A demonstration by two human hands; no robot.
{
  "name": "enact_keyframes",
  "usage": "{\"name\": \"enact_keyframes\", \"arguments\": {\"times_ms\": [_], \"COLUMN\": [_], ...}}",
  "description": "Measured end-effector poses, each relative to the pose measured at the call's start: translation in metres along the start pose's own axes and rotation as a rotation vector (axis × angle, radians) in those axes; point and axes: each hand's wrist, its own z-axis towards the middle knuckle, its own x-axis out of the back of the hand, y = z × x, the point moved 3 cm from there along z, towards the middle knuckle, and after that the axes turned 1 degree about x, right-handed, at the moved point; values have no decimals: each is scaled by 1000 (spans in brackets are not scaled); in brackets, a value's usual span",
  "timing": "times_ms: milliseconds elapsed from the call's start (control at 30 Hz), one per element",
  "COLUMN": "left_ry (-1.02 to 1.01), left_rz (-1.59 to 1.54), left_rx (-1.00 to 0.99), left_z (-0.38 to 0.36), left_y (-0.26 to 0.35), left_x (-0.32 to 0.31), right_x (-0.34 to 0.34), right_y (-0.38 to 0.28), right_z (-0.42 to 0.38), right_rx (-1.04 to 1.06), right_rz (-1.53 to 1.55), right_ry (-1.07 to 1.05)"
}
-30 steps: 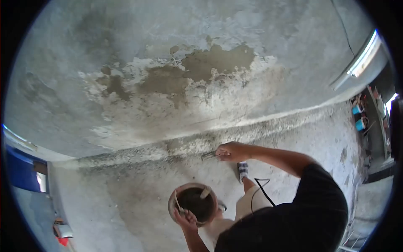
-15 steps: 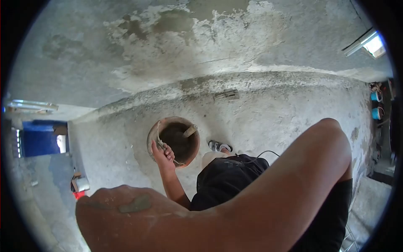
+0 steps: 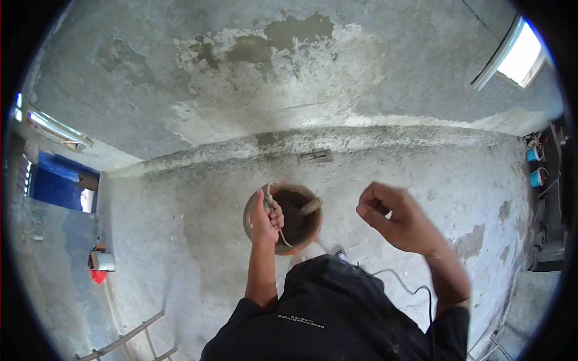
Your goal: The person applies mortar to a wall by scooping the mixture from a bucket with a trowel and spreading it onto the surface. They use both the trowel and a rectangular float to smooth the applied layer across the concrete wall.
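My left hand [image 3: 266, 219] is closed round the rope-like handle of a round orange-brown bucket [image 3: 316, 227], at its left rim. Inside the bucket is a dark grey mix [image 3: 293, 220]. A tool with a pale, thick handle [image 3: 311, 207] leans on the bucket's right inner side; its lower part is hidden. Off to the right, apart from the bucket, my right hand [image 3: 394, 218] is raised with its fingers curled in toward the thumb. Nothing shows in it.
Ahead stands a grey wall [image 3: 283, 78] with damp patches and flaking plaster. A narrow grate-like piece [image 3: 316, 156] lies at its foot. Blue pails [image 3: 537, 177] stand far right. At left are a whitish container [image 3: 103, 262] and a wooden ladder-like frame [image 3: 129, 337].
My right arm, which crossed in front of the view, has swung out to the right. The bucket and my left hand appear further right and slightly lower, as the view has shifted too.
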Motion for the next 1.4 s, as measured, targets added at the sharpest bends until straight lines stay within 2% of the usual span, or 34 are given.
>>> {"name": "enact_keyframes", "arguments": {"times_ms": [67,100,133,200,267,300,367,400,467,533,600,733,800,833,900,1167,1400], "left_ry": [-34,-124,-154,-200,-252,-287,-325,-367,-412,-511,-514,-522,-522,-521,-514,-516,-489], "left_rz": [114,170,237,220,313,405,491,488,478,497,513,523,502,508,505,493,574], "left_rx": [123,148,155,162,164,135,102,90,73,1,-11,-9,-1,-16,-31,-11,25], "left_z": [-11,-21,-31,-36,-49,-53,-59,-61,-64,-73,-77,-75,-72,-70,-65,-32,-4], "left_y": [-25,-33,-41,-60,-70,-72,-76,-76,-77,-73,-62,-37,-26,-15,9,88,139], "left_x": [-15,-25,-33,-38,-53,-60,-72,-78,-91,-107,-111,-114,-104,-101,-90,-31,5], "right_x": [-24,-38,-53,-81,-113,-119,-134,-136,-146,-148,-148,-149,-151,-153,-160,-243,-273], "right_y": [77,104,126,145,181,188,202,204,215,208,202,194,189,189,193,115,74], "right_z": [-25,-35,-43,-48,-51,-49,-48,-44,-41,-37,-32,-11,7,21,44,134,179], "right_rx": [-12,-23,51,30,55,55,-67,-64,-163,-194,-269,-290,-181,-172,-448,-346,-255], "right_rz": [-160,-301,-413,-469,-752,-758,-984,-995,-1139,-1189,-1237,-1261,-1378,-1384,-1453,-1268,-1047], "right_ry": [90,61,73,-7,-36,-30,-230,-227,-453,-495,-438,-394,-77,-75,-372,-453,-480]}}
